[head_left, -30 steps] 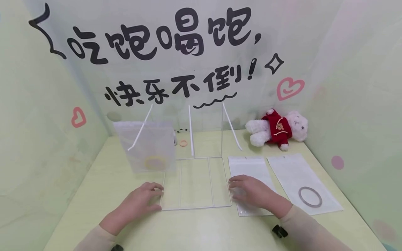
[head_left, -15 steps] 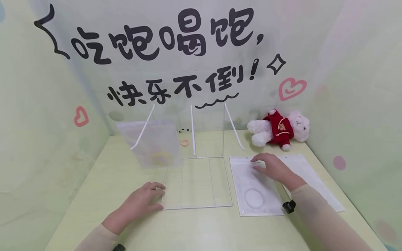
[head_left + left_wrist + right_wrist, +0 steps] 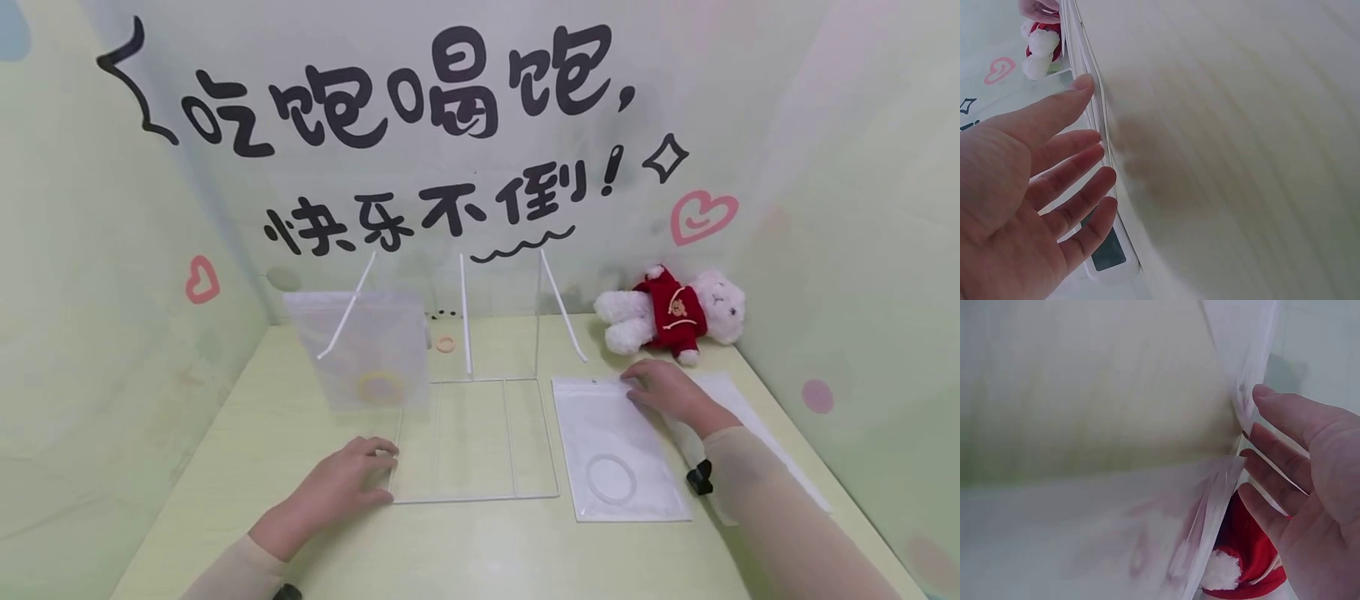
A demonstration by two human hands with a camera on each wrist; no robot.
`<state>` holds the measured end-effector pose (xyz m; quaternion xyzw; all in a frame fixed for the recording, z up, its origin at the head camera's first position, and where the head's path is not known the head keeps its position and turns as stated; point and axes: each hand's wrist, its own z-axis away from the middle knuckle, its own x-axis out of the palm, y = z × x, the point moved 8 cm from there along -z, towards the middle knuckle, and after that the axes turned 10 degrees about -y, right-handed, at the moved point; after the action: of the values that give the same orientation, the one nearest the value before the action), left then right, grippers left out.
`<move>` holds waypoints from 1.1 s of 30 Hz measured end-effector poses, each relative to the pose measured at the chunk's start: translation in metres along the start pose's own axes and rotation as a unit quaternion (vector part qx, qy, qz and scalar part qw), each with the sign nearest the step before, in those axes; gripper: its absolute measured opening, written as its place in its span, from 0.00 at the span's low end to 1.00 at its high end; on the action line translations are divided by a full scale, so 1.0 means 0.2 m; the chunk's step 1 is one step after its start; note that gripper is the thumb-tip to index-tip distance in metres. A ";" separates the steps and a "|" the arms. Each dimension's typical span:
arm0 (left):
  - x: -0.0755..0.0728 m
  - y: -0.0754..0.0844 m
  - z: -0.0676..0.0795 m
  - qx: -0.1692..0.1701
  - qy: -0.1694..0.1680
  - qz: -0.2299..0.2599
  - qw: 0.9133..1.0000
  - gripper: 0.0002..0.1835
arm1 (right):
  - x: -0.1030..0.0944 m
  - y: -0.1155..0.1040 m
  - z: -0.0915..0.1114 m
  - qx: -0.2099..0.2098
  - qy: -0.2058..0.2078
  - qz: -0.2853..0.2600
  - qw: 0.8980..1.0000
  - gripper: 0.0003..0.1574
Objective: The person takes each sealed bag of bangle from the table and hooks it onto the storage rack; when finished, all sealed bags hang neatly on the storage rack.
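Note:
A white wire display rack [image 3: 477, 500] stands mid-table, its base flat and its hook arms angled up. From the left hook arm hangs a translucent zip bag [image 3: 352, 350] with a yellow ring inside. My left hand [image 3: 345, 479] rests at the left edge of the base, thumb and fingers spread and loosely bent. Flat to the right lies a white zip bag [image 3: 622, 433] holding a pale ring. My right hand [image 3: 671, 392] touches its upper right corner with extended fingers. A second white bag [image 3: 723, 392] lies beyond, mostly hidden by the right forearm.
A white plush bear [image 3: 663, 312] in a red hoodie lies at the back right. A small orange ring [image 3: 446, 343] sits behind the rack. In the left wrist view, a white device with a dark screen [image 3: 1109, 251] shows past the fingertips. Printed fabric walls enclose the table.
My right hand has left the rack's right edge and moved right and back to the nearer flat bag's top corner. My left hand has stayed at the rack.

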<state>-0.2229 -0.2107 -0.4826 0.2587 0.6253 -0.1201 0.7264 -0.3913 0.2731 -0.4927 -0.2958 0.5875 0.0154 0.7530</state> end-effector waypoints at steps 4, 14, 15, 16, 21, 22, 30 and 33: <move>0.00 0.00 0.00 0.000 -0.001 -0.001 1.000 0.24 | 0.00 0.03 -0.01 0.014 -0.008 -0.010 1.000 0.21; -0.01 0.02 0.00 0.001 0.001 0.005 1.000 0.24 | -0.02 0.02 -0.01 0.023 0.011 0.001 1.000 0.20; -0.01 0.02 0.00 0.000 0.001 0.003 1.000 0.24 | -0.03 0.01 0.00 0.023 0.015 -0.002 1.000 0.20; -0.01 0.02 0.00 -0.001 0.001 0.000 1.000 0.24 | -0.03 0.00 0.00 0.023 0.018 -0.007 1.000 0.19; 0.00 0.01 0.00 -0.007 0.000 -0.004 1.000 0.25 | -0.06 -0.05 0.04 -0.009 0.048 -0.006 0.999 0.09; 0.00 0.01 0.00 -0.008 0.000 -0.003 1.000 0.25 | -0.07 -0.06 0.05 -0.018 0.056 -0.006 0.998 0.07; 0.00 0.01 0.00 -0.011 0.002 0.006 1.000 0.26 | -0.13 -0.16 0.15 -0.080 0.126 -0.010 0.989 0.07; 0.00 0.01 0.00 -0.011 0.000 0.003 1.000 0.25 | -0.17 -0.25 0.21 -0.117 0.162 -0.006 0.980 0.11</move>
<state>-0.2213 -0.2087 -0.4819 0.2524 0.6259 -0.1111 0.7296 -0.3471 0.2623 -0.4352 -0.3841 0.6944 0.0315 0.6077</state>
